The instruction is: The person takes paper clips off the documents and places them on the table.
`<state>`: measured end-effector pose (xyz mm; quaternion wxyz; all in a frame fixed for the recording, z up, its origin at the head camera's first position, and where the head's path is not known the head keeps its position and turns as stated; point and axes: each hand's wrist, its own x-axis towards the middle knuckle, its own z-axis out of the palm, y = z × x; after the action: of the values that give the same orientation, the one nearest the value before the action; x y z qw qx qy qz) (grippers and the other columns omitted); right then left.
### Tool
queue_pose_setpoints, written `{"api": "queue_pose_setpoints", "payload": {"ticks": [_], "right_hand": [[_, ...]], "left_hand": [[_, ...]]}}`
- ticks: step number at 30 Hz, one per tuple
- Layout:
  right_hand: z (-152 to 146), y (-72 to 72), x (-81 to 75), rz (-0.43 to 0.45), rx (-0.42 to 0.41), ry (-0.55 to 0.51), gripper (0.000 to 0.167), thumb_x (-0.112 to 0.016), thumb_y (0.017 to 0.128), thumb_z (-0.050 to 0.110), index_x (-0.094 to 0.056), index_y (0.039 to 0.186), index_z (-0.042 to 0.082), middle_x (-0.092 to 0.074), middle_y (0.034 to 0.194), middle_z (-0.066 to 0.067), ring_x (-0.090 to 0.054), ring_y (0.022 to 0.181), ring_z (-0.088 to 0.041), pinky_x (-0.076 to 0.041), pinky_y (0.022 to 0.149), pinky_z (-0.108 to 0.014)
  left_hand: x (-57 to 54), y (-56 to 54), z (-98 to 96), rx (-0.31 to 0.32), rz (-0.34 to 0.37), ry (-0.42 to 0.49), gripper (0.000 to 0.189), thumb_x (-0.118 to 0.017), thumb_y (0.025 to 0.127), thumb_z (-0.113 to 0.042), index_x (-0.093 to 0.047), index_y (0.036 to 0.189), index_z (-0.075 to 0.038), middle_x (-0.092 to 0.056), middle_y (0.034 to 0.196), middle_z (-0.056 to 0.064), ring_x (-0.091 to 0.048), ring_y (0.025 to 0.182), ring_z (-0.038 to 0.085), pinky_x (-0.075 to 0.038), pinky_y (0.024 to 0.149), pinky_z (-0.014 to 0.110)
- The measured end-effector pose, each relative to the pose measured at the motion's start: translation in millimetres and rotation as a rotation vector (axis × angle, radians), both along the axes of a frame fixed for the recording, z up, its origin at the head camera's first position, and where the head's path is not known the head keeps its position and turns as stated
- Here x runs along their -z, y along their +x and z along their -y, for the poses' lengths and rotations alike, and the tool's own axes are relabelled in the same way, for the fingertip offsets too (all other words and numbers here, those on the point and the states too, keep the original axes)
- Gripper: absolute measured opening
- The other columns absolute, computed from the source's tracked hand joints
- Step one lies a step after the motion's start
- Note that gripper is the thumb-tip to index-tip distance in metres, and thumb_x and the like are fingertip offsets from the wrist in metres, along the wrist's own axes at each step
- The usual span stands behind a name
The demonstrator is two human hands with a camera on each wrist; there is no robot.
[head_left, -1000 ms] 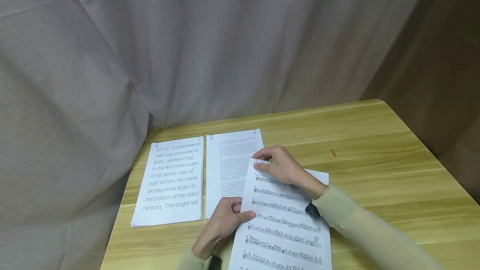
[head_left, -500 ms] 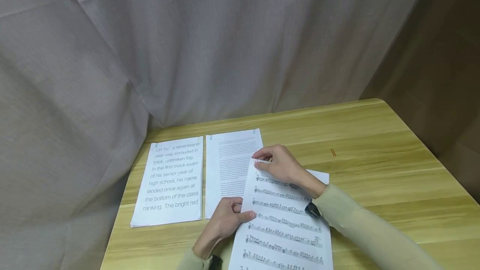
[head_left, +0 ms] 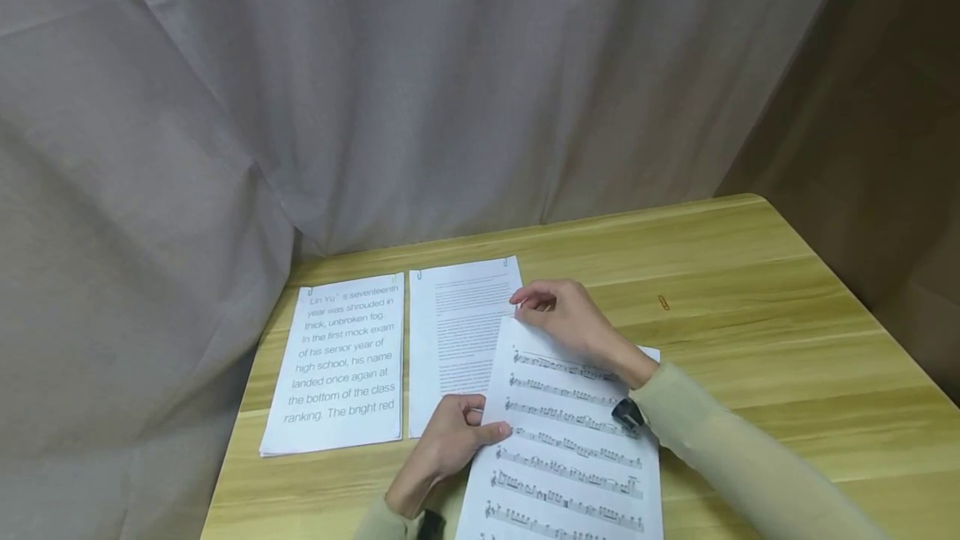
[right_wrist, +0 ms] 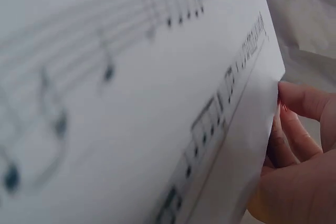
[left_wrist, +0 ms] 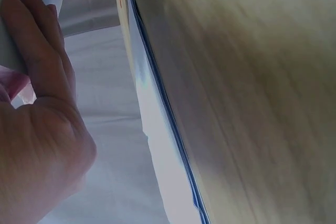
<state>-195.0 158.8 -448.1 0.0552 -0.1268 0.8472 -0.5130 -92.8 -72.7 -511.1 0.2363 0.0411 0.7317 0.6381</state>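
My left hand [head_left: 453,438] holds the left edge of the sheet music [head_left: 573,461], thumb on the front and fingers behind. In the left wrist view the fingers [left_wrist: 44,51] lie against the back of the paper. At the top left corner of the music, my right hand [head_left: 572,319] pinches a small red paper clip [right_wrist: 284,103]. Most of this clip is hidden by the fingertips. The right wrist view shows it right by the paper's edge; whether it still grips the paper I cannot tell.
Two printed stacks with clips at their top corners, the large-print stack [head_left: 341,365] and the small-print stack [head_left: 423,357], lie side by side on the left. An orange-red paper clip [head_left: 663,302] lies on the wooden table [head_left: 780,340]. Behind hangs a grey curtain [head_left: 450,90].
My right hand has moved slightly up from the music's corner, with the red paper clip between its fingertips. The left hand stays on the paper's edge. The head view has shifted a little.
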Motion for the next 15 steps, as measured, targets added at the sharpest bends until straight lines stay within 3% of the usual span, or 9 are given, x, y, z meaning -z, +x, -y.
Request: {"api": "queue_pose_setpoints", "payload": {"ticks": [9,15], "right_hand": [[-32,-5.1,-0.5,-0.034,0.046,-0.012,0.026,-0.078,0.099,0.010,-0.079,0.124,0.006,-0.081,0.108,-0.015,-0.073,0.098,-0.031,-0.057,0.078,-0.020],[-64,-6.5,6.6,-0.036,0.104,0.007,0.024,-0.076,0.102,0.012,-0.080,0.125,0.008,-0.080,0.102,-0.014,-0.070,0.081,-0.019,-0.056,0.066,-0.023]], "left_hand": [[1.1,0.7,0.8,-0.021,-0.009,0.005,0.024,-0.080,0.094,-0.002,-0.075,0.115,0.007,-0.083,0.096,0.026,-0.085,0.080,0.034,-0.069,0.069,0.033],[1.5,-1.1,4.3,-0.031,-0.025,-0.020,0.025,-0.080,0.093,-0.003,-0.076,0.115,0.007,-0.083,0.095,0.025,-0.085,0.078,0.034,-0.068,0.068,0.033]]}}
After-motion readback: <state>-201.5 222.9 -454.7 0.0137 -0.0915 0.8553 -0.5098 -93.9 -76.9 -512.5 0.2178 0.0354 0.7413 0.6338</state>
